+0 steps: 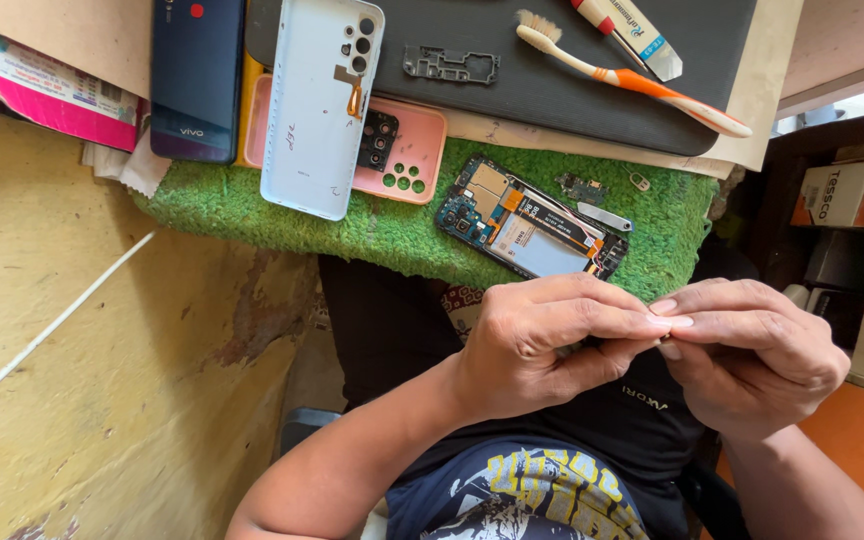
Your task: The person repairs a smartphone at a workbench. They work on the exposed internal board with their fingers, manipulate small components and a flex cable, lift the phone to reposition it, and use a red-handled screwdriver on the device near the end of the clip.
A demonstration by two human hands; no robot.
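Note:
My left hand (542, 345) and my right hand (757, 350) meet fingertip to fingertip over my lap, just below the green mat (252, 210). Between the thumbs and forefingers they pinch a tiny part (665, 344), mostly hidden by the fingers. Right above the hands, an opened phone (532, 230) lies on the mat with its circuit board and battery exposed. A small loose board (580, 186) and a thin metal strip (604, 216) rest beside it.
Further up lie a white back cover (317, 100), a pink case (422, 150), a dark blue phone (195, 75), a black frame piece (450, 65), a toothbrush (632, 75) and a tube (632, 30) on a dark board (552, 110). At the right stands a cardboard box (845, 193); a yellow wall (72, 350) is at the left.

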